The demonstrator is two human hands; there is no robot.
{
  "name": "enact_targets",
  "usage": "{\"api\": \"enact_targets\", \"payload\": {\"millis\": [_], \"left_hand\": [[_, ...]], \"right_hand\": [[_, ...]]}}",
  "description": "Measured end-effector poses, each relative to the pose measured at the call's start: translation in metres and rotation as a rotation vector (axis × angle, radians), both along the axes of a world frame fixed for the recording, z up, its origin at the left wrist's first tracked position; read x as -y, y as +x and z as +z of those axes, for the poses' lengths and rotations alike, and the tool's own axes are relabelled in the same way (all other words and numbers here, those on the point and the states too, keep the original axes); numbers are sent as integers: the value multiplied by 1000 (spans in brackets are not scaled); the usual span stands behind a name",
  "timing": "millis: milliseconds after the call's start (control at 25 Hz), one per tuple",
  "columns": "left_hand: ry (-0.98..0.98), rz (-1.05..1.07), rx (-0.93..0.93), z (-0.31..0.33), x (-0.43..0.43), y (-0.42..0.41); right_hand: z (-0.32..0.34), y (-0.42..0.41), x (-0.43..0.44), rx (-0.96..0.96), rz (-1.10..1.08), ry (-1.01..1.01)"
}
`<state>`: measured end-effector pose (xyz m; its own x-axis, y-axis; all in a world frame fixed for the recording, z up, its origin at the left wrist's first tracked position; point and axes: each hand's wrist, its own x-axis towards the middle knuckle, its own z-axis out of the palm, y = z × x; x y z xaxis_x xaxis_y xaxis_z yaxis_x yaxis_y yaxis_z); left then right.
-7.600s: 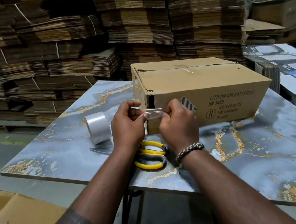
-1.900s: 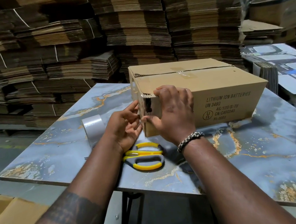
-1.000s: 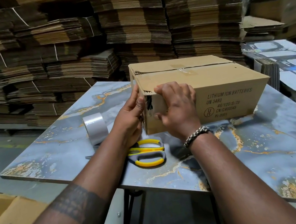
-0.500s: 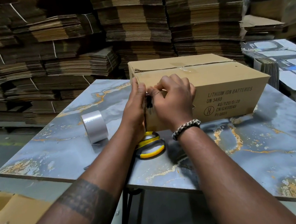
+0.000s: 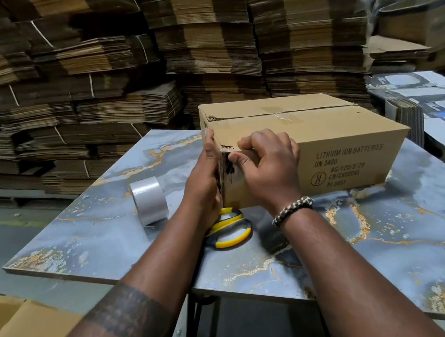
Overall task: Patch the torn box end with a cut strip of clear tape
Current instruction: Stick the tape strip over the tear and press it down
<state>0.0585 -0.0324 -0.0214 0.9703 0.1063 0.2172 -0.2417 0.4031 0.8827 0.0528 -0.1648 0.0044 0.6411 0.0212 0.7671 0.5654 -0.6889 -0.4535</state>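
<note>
Two hands — left hand (image 5: 203, 182), right hand (image 5: 269, 167) — fingers flat on one box (image 5: 325, 138), one tape roll (image 5: 149, 200), one scissors (image 5: 229, 229).

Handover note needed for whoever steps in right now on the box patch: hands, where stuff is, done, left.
Left hand: flat against the torn end of the box, holding nothing.
Right hand: on the front face at the same corner, thumb pressing at the tear; nothing held.
Tape roll: standing on the table, left of the box.
Scissors: flat on the table, under the left wrist.
Done: no loose strip in either hand; it seems to be stuck over the corner, though clear tape is hard to see.
Left: rub the edges down, check the tear is fully covered.
</note>
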Motion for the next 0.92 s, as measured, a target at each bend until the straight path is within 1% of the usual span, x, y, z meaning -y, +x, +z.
{"api": "enact_targets", "payload": {"millis": [80, 600, 800, 920], "left_hand": [[39, 17, 19, -3, -2, -1], [3, 35, 28, -11, -7, 2], [-35, 5, -7, -9, -8, 2], [-55, 10, -20, -10, -10, 4]], "right_hand": [[-1, -2, -1, 6, -30, -32], [-6, -8, 7, 7, -80, -293], [-8, -10, 11, 5, -84, -359], [-9, -9, 11, 19, -85, -354]]}}
